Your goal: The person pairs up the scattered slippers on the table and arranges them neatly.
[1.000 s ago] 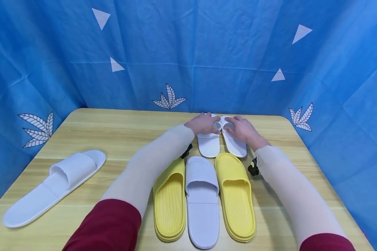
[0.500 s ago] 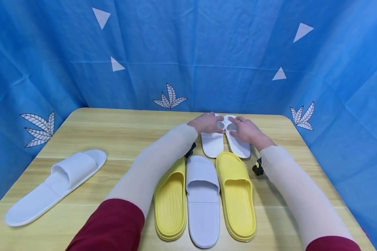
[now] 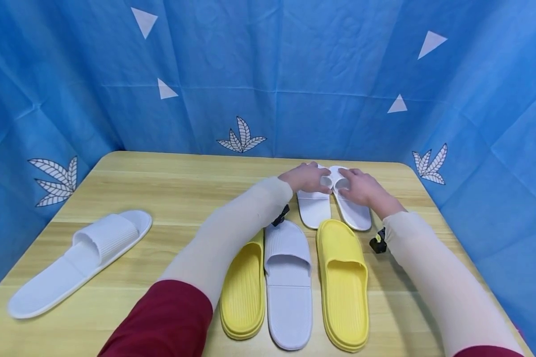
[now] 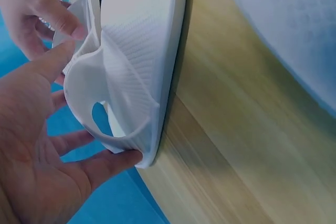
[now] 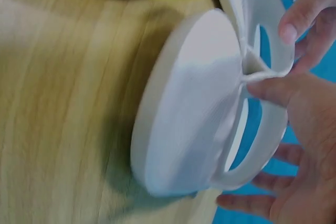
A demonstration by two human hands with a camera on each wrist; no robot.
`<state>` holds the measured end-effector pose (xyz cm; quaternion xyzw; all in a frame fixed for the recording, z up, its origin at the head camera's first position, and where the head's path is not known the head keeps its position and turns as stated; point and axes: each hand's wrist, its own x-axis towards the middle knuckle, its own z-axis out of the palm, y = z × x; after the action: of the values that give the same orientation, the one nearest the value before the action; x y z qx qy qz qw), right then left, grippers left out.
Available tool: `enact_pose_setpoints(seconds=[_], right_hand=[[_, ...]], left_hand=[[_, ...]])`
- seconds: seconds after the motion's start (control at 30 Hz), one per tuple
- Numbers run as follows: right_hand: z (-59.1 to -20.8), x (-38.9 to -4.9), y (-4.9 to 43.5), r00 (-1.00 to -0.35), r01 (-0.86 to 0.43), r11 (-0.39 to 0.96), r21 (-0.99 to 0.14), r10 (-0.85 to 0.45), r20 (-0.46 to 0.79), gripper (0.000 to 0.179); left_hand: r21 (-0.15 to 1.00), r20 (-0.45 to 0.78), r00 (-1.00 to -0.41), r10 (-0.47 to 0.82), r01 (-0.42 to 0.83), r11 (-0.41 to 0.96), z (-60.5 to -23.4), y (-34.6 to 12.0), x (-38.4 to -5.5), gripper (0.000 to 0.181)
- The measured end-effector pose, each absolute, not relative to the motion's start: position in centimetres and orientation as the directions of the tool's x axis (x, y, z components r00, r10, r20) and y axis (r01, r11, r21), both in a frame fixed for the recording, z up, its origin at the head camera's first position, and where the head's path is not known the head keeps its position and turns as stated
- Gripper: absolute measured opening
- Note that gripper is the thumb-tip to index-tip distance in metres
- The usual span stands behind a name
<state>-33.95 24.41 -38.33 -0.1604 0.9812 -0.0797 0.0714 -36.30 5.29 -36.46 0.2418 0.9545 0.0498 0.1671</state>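
Note:
At the back of the wooden table, two white slippers lie side by side, toes almost touching and heels apart. My left hand [image 3: 307,178] holds the left white slipper [image 3: 314,212] across its strap, thumb on the inner side and fingers on the outer. My right hand [image 3: 362,188] holds the right white slipper [image 3: 356,215] likewise; in the right wrist view its thumb touches the strap and its fingers reach round the outer side. The slippers' straps have cut-out openings. My hands partly hide both toe ends in the head view.
In front stand a yellow slipper [image 3: 243,297] partly under my left sleeve, a pale lavender slipper [image 3: 288,310] and another yellow slipper [image 3: 346,302]. A larger white slipper [image 3: 109,240] lies aslant at left. Blue curtains [image 3: 232,59] surround the wooden table [image 3: 178,171].
Both hands have shifted right with the two small white slippers. The right yellow slipper has slid right and slightly nearer, widening its gap from the lavender one.

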Motion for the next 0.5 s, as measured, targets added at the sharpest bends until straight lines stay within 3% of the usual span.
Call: enact_pose_setpoints(seconds=[0.5], right_hand=[[-38.3,-33.0,24.6,-0.977,-0.203,0.955,-0.218,-0.213,-0.024,0.062]], left_hand=[[0.220,-0.265,-0.779,0.568,0.524,0.823,-36.3,4.2,-36.5,0.073]])
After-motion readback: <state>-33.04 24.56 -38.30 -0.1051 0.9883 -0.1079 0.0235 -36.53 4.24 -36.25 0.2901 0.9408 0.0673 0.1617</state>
